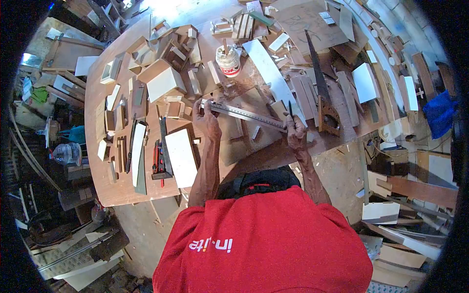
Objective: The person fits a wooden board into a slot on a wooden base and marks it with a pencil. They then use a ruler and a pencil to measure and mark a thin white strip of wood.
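A steel ruler with dark markings stretches between my hands over the wooden worktable. My left hand is closed on its left end, fingers wrapped over the edge. The ruler's right end reaches my right hand, which is closed around a slim dark pencil pointing up and away. Beneath the ruler lies a flat brown board, with a small pale strip on it. A handsaw with a wooden handle lies just right of my right hand. Left of my left forearm is a white rectangular panel.
An open jar with a stick in it stands mid-table. Beyond it lies a long white board. Small wooden boxes crowd the left, near a red and black tool. Offcuts are piled on the right.
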A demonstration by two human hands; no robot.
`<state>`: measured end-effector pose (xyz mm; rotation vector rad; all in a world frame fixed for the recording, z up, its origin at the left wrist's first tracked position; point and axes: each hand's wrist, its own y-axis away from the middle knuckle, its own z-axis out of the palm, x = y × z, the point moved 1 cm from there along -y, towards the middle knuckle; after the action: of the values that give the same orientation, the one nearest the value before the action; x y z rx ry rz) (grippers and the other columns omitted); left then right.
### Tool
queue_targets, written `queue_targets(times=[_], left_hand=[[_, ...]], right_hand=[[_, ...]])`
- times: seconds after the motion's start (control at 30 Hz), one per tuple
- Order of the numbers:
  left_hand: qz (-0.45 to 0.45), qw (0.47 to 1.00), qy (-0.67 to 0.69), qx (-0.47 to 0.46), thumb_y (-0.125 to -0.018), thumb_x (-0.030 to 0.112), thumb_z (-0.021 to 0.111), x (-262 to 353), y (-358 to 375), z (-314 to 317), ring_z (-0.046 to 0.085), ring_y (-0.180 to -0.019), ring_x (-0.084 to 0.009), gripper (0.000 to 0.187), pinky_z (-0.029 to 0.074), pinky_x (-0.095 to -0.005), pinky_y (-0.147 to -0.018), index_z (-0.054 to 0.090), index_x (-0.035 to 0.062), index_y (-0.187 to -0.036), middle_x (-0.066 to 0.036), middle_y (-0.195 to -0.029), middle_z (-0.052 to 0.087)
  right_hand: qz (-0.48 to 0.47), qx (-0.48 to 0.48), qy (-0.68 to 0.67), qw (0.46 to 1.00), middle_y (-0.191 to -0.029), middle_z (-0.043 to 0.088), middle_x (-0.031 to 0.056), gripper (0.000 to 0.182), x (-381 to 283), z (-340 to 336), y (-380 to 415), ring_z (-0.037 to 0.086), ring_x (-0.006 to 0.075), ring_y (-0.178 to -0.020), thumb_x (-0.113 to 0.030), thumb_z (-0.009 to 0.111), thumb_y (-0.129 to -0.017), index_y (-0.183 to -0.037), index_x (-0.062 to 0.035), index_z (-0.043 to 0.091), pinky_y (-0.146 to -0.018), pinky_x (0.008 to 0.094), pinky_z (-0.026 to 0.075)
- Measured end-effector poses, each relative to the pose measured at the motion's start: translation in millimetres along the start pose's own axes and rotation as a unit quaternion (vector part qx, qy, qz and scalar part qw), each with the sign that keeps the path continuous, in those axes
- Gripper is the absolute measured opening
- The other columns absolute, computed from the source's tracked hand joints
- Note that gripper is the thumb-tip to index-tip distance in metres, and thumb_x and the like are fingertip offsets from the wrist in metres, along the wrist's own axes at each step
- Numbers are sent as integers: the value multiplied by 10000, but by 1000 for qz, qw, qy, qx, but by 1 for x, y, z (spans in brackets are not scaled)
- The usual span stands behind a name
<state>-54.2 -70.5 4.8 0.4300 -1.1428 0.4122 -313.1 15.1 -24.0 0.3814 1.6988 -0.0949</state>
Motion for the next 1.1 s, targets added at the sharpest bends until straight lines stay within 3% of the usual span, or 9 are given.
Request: queue_targets(times=[0.2, 0.27, 0.4, 0.5, 0.7, 0.87, 1.0, 1.07, 1.1], left_hand=[[38, 999, -27, -18, -898, 62, 642, -18, -14, -14, 611, -823, -116, 228, 495, -257, -706, 580, 4, -1109, -74, -965, 664], [44, 998, -35, -14, -897, 61, 644, -12, -11, -10, 607, -818, -113, 222, 489, -256, -706, 584, 8, -1104, -71, -957, 667], [23, 1000, -12, -12, -902, 50, 631, -10, -10, -8, 603, -812, -112, 210, 486, -256, -707, 585, 9, -1102, -69, -946, 670], [35, 999, -25, -16, -911, 54, 619, -12, -12, -9, 608, -808, -115, 199, 496, -258, -697, 582, 9, -1102, -71, -946, 670], [18, 1000, 0, -15, -923, 67, 606, 5, -1, 1, 616, -798, -125, 192, 529, -268, -659, 576, 5, -1102, -67, -946, 666], [24, 999, -3, -28, -923, 70, 607, -8, -10, -7, 617, -796, -123, 196, 534, -269, -653, 578, 7, -1106, -66, -958, 662], [39, 998, -33, -25, -919, 65, 613, -13, -15, -11, 610, -796, -111, 188, 508, -257, -670, 589, 4, -1096, -57, -959, 661], [44, 998, -41, -21, -917, 63, 615, -9, -13, -8, 607, -796, -107, 184, 495, -252, -678, 593, 4, -1090, -53, -955, 662], [23, 999, -17, -28, -922, 67, 609, -8, -11, -8, 620, -807, -127, 212, 536, -271, -682, 582, 20, -1127, -53, -976, 644]], right_hand=[[-50, -10, -45, 998, -833, 626, 37, 351, -35, 12, 10, 498, 67, -616, -227, 395, -1032, -1344, -114, 507, -611, 242, 444], [36, -45, -83, 995, -864, 646, 58, 392, -54, 10, 15, 518, 79, -613, -213, 407, -1026, -1413, -160, 445, -622, 254, 471], [59, -128, -124, 982, -970, 660, 105, 432, -30, 6, 3, 573, 112, -664, -192, 381, -1009, -1436, -129, 403, -654, 279, 501], [31, -133, -296, 945, -1121, 635, 135, 484, -50, 6, 8, 625, 153, -774, -159, 351, -960, -1437, -80, 386, -692, 298, 514], [24, -102, -328, 939, -1247, 583, 131, 521, -65, 8, 11, 649, 191, -934, -98, 364, -884, -1401, -61, 415, -754, 311, 544], [-29, -49, -245, 968, -1101, 658, 81, 273, -48, 12, 7, 653, 147, -905, -84, 585, -918, -1188, -76, 547, -696, 279, 551], [-37, -28, -163, 986, -985, 687, 51, 177, -22, 14, 1, 659, 144, -865, -164, 642, -919, -1055, -69, 580, -703, 275, 541], [-204, 16, 19, 979, -928, 691, 50, 143, -19, 19, -4, 661, 159, -822, -161, 653, -906, -985, -57, 593, -703, 292, 533], [-204, 16, 20, 979, -928, 691, 50, 143, -15, 19, -4, 661, 159, -822, -161, 653, -906, -985, -57, 593, -703, 292, 533]])
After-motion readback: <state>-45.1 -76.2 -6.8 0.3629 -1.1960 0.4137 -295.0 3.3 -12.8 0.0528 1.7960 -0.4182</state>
